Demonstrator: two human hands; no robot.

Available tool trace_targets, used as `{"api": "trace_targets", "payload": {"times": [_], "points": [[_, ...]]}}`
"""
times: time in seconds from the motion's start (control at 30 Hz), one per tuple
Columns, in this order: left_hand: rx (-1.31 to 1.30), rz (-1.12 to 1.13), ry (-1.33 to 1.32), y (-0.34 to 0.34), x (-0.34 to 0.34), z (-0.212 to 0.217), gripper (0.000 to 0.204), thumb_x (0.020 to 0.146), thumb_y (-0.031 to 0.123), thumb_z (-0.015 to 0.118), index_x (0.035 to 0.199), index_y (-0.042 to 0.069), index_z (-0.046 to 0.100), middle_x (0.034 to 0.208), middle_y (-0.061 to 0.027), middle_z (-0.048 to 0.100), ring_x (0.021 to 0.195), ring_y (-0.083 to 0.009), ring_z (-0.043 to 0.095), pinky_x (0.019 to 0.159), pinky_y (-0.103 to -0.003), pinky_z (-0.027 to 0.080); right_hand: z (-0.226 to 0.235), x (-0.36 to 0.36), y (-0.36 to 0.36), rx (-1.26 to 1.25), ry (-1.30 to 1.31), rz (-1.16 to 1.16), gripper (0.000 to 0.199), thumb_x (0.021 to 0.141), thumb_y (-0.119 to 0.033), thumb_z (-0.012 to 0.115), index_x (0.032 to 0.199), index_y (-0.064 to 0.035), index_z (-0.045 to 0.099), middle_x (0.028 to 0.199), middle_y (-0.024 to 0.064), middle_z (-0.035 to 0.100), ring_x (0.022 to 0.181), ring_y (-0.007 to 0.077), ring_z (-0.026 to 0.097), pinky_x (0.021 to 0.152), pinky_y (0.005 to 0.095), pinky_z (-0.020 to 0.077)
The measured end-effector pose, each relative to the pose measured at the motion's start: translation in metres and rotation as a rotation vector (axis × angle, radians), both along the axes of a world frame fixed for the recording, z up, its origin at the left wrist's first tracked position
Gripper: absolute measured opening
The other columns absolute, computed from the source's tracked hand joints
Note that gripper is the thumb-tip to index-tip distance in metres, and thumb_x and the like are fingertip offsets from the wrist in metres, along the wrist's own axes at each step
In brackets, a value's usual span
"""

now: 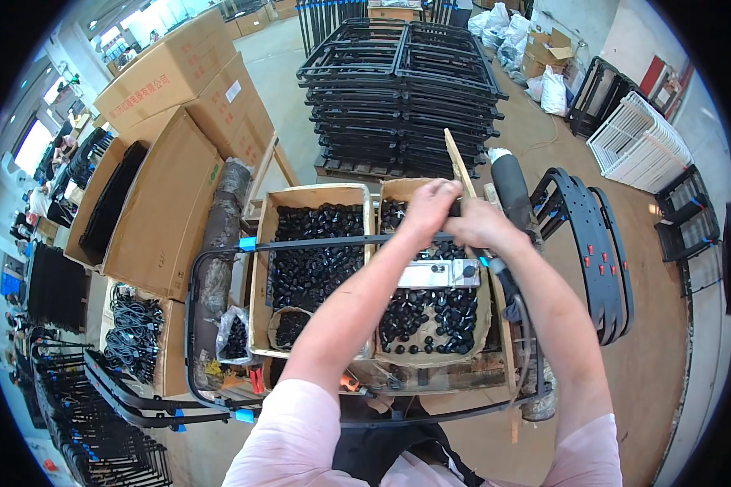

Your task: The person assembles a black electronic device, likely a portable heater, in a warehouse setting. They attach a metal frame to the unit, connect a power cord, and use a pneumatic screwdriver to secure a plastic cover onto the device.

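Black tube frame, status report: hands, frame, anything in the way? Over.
Left hand, right hand together near frame's far right corner; grips unclear. Black tube frame across two wooden bins. Wooden slat close by hands; obstruction unclear.

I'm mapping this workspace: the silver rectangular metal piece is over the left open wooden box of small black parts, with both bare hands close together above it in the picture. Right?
One slip: the head view shows the silver rectangular metal piece over the right open wooden box, not the left. The bare left hand and right hand are indeed close together above it.
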State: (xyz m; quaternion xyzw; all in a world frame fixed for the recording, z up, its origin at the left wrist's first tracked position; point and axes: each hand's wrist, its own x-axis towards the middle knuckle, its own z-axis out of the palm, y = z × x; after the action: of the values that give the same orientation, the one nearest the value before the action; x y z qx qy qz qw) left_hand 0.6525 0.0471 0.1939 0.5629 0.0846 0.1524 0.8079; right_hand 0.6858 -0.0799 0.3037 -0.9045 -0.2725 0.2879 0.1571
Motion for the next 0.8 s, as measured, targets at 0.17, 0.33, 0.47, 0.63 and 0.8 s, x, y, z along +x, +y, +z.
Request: {"api": "trace_targets", "payload": {"times": [0.17,0.33,0.47,0.63,0.8], "points": [[0.068,0.045,0.054,0.089,-0.053,-0.002,0.025,0.106,0.027,0.064,0.099,0.004,0.073,0.093,-0.0004,0.068,0.087,-0.0102,0.060,0.081,-0.030,0.050,-0.015,-0.049,0.084,0.018,0.005,-0.004,0.039,0.089,-0.035,0.062,0.098,-0.0007,0.078,0.072,0.0158,0.075,0.079,0.0297,0.078,0.081,0.0449,0.0588],[0.081,0.027,0.061,0.125,-0.072,-0.011,0.027,0.106,0.028,0.064,0.101,0.003,0.073,0.094,-0.0006,0.068,0.089,-0.0105,0.059,0.082,-0.029,0.050,-0.029,-0.070,0.125,-0.033,-0.031,-0.043,0.038,0.089,-0.034,0.063,0.089,0.0010,0.078,0.068,0.0138,0.074,0.076,0.0281,0.077,0.079,0.0421,0.0597],[0.091,-0.009,0.030,0.140,-0.074,-0.020,0.028,0.106,0.029,0.064,0.104,0.002,0.073,0.097,-0.0017,0.068,0.091,-0.0111,0.060,0.084,-0.030,0.050,-0.031,-0.079,0.140,-0.040,-0.043,-0.082,0.042,0.090,-0.037,0.064,0.086,0.0021,0.077,0.069,0.0143,0.074,0.071,0.0277,0.076,0.072,0.0416,0.0599],[0.035,-0.050,0.027,0.139,-0.076,-0.019,0.030,0.106,0.029,0.063,0.106,0.001,0.073,0.100,-0.0026,0.069,0.093,-0.0115,0.060,0.086,-0.030,0.051,-0.041,-0.081,0.142,-0.044,-0.119,-0.082,0.048,0.090,-0.043,0.066,0.080,0.0031,0.075,0.067,0.0134,0.072,0.065,0.0272,0.074,0.065,0.0418,0.0581],[0.010,-0.070,0.028,0.146,-0.079,-0.025,0.031,0.105,0.031,0.065,0.109,0.001,0.073,0.103,-0.0029,0.070,0.096,-0.0126,0.062,0.089,-0.031,0.051,-0.034,-0.091,0.152,-0.045,-0.070,-0.125,0.049,0.090,-0.042,0.066,0.080,0.0046,0.074,0.066,0.0144,0.072,0.065,0.0275,0.073,0.064,0.0422,0.0569]]}}
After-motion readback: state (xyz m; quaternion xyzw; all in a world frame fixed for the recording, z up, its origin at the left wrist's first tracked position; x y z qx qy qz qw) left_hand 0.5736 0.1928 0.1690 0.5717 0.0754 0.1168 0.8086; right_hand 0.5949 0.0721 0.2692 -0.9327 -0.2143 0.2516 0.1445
